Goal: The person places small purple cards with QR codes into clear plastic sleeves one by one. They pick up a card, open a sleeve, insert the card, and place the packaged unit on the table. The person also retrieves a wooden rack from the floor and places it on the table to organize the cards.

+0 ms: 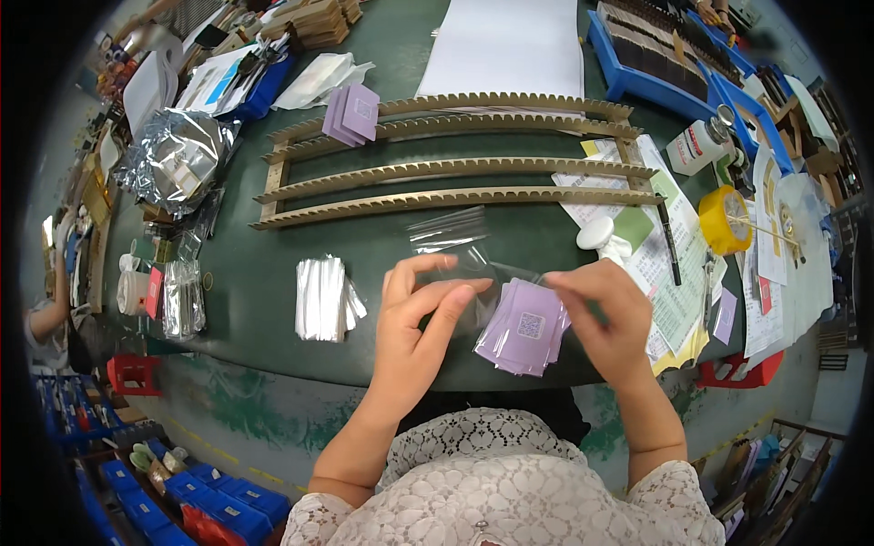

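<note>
A clear plastic sleeve (475,266) stretches between my two hands over the near side of the green table. My left hand (414,314) pinches its left part between thumb and forefinger. The fingertips of my right hand (605,309) are closed on its right edge. Just below lies a fanned pile of lilac cards (523,328) in clear sleeves, the top one bearing a square printed code. More clear sleeves (446,229) lie beyond my left hand. To its left is a stack of shiny silvery packets (323,298).
A slotted metal rack (455,168) spans the table, with several lilac cards (353,115) standing at its left end. Papers (669,273), a black pen (669,241) and a yellow tape roll (725,220) are on the right. A crumpled silvery bag (177,159) sits at the left.
</note>
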Available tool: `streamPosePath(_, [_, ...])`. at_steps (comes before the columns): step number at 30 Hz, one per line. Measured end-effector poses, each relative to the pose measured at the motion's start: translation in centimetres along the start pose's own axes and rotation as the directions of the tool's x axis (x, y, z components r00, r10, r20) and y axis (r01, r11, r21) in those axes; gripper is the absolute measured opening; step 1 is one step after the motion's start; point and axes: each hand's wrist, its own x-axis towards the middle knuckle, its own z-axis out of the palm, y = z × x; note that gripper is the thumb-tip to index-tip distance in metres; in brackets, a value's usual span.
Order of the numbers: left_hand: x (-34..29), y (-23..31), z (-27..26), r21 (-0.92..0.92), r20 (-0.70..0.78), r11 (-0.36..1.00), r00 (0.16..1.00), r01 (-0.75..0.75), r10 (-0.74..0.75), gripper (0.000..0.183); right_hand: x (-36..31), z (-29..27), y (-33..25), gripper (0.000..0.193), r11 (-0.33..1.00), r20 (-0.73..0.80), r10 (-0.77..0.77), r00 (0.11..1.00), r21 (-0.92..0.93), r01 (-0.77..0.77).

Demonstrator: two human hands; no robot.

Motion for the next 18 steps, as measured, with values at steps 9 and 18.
streamPosePath(9, [-0.7,-0.3,-0.5,-0.443,0.328,0.798,0.902,0.409,-0.280,0.010,0.7,-0.7,-2.0,0.012,0.600,0.048,0.490,0.871,0.706,-0.377])
streamPosePath(18, [-0.7,-0.3,-1.4,-0.458,0.539,0.648,0.770,0.608,-0.341,0.019,0.7,-0.3,-1.8,0.025,0.529,0.428,0.509,0.747,0.529,-0.664])
